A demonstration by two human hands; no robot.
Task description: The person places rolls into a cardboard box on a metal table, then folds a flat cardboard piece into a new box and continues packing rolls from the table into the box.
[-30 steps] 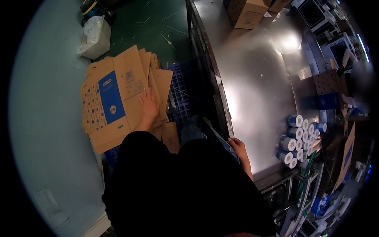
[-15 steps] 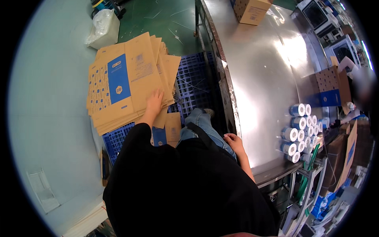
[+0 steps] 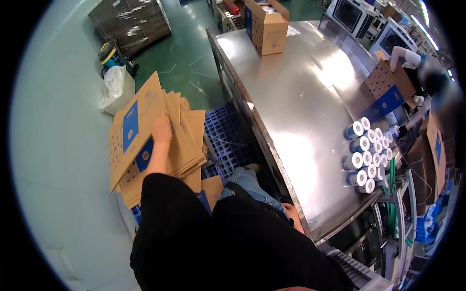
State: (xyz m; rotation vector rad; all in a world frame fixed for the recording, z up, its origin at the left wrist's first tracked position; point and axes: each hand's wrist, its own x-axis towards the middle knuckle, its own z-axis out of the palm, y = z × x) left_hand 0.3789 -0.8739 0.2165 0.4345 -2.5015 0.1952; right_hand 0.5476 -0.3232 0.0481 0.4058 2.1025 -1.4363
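My left hand [image 3: 161,130] is closed on the right edge of a flattened cardboard box [image 3: 150,99], brown with a blue panel. This top sheet is tilted up off the stack of flattened cardboard boxes [image 3: 187,140] under it. The stack lies on a blue plastic pallet [image 3: 228,133] to my left. Low beside my body, at the near edge of the metal table [image 3: 286,97], is my right hand [image 3: 292,216]. Its fingers are mostly hidden, and I see nothing held in it.
Several white-topped cans [image 3: 366,160] stand grouped on the table's right side. A cardboard box with raised flaps [image 3: 272,34] sits at its far end. Across the table a person [image 3: 427,72] handles another box [image 3: 388,87]. A lined white bin [image 3: 118,89] stands by the wall.
My left hand has taken hold of the top flattened box and raised its edge off the stack. My right hand has dropped lower by the table edge. The view has shifted.
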